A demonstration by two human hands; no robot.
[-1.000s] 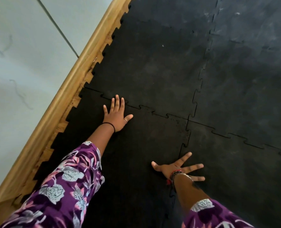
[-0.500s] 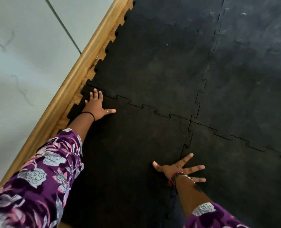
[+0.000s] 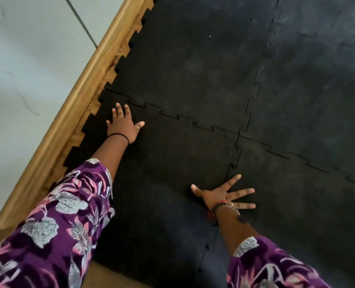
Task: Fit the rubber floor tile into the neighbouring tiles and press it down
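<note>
The black rubber floor tile (image 3: 168,173) lies flat under both my arms, its jigsaw edges meshed with the tile beyond it (image 3: 193,69) and the tile to its right (image 3: 297,215). My left hand (image 3: 123,126) rests flat near the tile's far left corner, fingers apart, just short of the far seam. My right hand (image 3: 224,195) is spread wide, palm down, across the right-hand seam. Neither hand holds anything.
A wooden skirting strip (image 3: 72,113) runs diagonally along the tiles' left edge, with a pale wall (image 3: 27,69) behind it. More black tiles (image 3: 317,80) cover the floor to the far right. Bare brown floor (image 3: 114,277) shows at the near edge.
My left hand slid left along the far seam to the tile's corner by the skirting, then drew back slightly. My right hand stayed spread on the right seam.
</note>
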